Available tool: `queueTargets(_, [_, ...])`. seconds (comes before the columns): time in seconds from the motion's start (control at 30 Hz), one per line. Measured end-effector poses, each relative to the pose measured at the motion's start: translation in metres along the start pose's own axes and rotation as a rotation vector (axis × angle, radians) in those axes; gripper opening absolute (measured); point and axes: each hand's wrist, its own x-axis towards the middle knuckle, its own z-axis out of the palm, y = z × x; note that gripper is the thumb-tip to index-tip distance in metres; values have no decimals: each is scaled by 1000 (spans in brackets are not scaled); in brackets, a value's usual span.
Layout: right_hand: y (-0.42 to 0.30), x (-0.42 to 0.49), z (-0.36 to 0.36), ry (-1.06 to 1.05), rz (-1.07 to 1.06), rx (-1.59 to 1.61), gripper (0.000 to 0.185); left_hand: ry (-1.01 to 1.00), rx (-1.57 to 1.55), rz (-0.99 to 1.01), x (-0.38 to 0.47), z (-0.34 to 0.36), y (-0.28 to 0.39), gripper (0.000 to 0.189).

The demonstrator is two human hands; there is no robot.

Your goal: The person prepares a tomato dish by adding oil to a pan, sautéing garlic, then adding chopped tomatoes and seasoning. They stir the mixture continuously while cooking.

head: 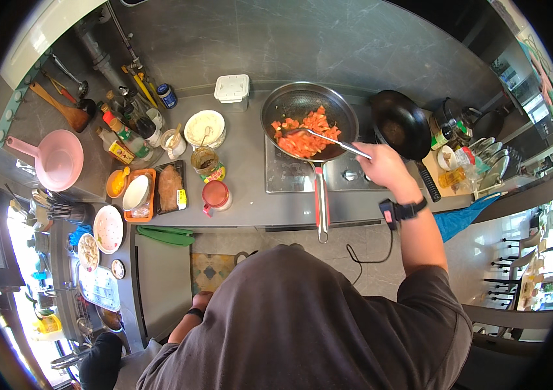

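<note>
My right hand grips the handle of a metal spatula, whose head lies among chopped tomatoes. The tomatoes fill the lower middle of a steel frying pan on the left side of the cooktop. The pan's handle points towards me over the counter's front edge, with no hand on it. My left hand hangs low beside my body, away from the counter; its fingers are mostly hidden, so I cannot tell whether it holds anything.
A black wok sits right of the pan. To the left stand a white bowl, an open jar, a red-lidded jar, a tray of raw meat and several bottles. A green cloth hangs at the counter's front.
</note>
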Motion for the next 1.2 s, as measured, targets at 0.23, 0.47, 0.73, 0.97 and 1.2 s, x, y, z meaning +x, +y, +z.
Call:
queueTargets(0.23, [14,-15,8,47,34,-266,31,17,-208,-160,2,2,8,41])
queueTargets(0.47, [41,28,53,275,363,-207,33,11,-79,-107,-1,-6,25,41])
queueTargets(0.73, [29,34,89,-71,810,971,30,-50,-33,108,8,-2,7,49])
queueTargets(0.97, [-6,-12,35,-111,311,412,22,-82,39,-38,-2,0,11,51])
queueTargets(1.2, [-3,-17,47,133,112,-102,21,-83,-27,-94,-10,-2,15,54])
